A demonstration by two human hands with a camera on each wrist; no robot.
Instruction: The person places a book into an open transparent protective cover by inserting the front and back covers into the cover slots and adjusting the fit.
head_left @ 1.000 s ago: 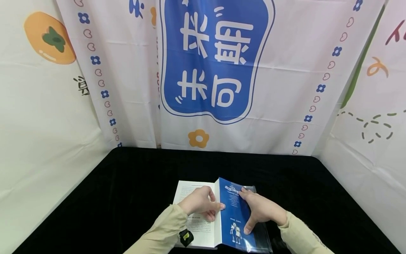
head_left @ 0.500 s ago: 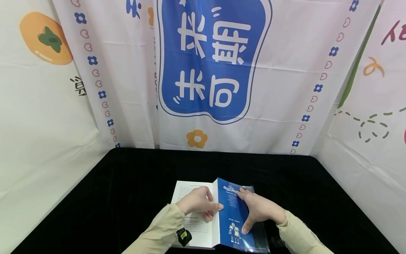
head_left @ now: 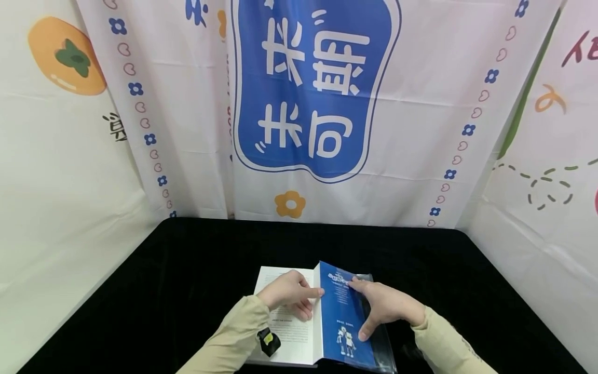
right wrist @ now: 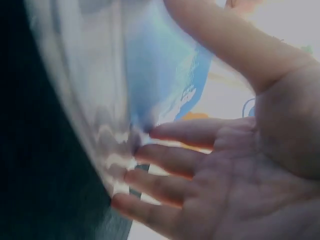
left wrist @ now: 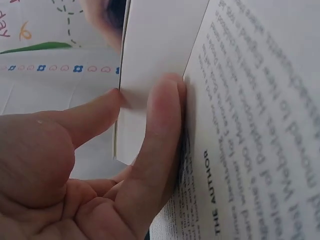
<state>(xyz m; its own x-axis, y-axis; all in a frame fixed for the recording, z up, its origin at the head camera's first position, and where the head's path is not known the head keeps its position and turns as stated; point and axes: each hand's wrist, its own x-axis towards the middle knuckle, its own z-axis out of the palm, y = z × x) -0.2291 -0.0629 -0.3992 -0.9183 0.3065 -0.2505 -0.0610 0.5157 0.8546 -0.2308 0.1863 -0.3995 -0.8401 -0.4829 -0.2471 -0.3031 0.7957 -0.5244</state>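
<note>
Book (head_left: 318, 335) lies open at 6 o'clock on the black tabletop (head_left: 224, 259), both hands on it. The work looks partway: the opening is done and the blue flap (head_left: 338, 311) leans over toward 3 o'clock, but its crease stands raised, so the flap does not lie flat. Whether it is tucked under the clear cover (head_left: 385, 353) I cannot tell.

The left hand (head_left: 291, 295) has the raised white strip (left wrist: 150, 45) beside the crease in a light pinch: its thumb (left wrist: 90, 117) meets the outer edge, while its index finger (left wrist: 165, 107) lies against the inner face. How hard it presses does not show. The right hand (head_left: 385, 306) is spread, thumb well apart from the fingers, fingertips resting on the blue side rather than gripping it; in the right wrist view they reach the glossy plastic.

From the left hand, the printed page (head_left: 294, 337) runs down toward 6 o'clock, and a black device (head_left: 269, 343) sits on the wrist near 7. From the right hand, the flap's pale printed figures (head_left: 345, 343) lie toward 8 o'clock, the clear cover's free corner toward 6. Past the table, at 12 o'clock, hangs a white curtain (head_left: 416, 156) with a blue emblem (head_left: 322, 161).
</note>
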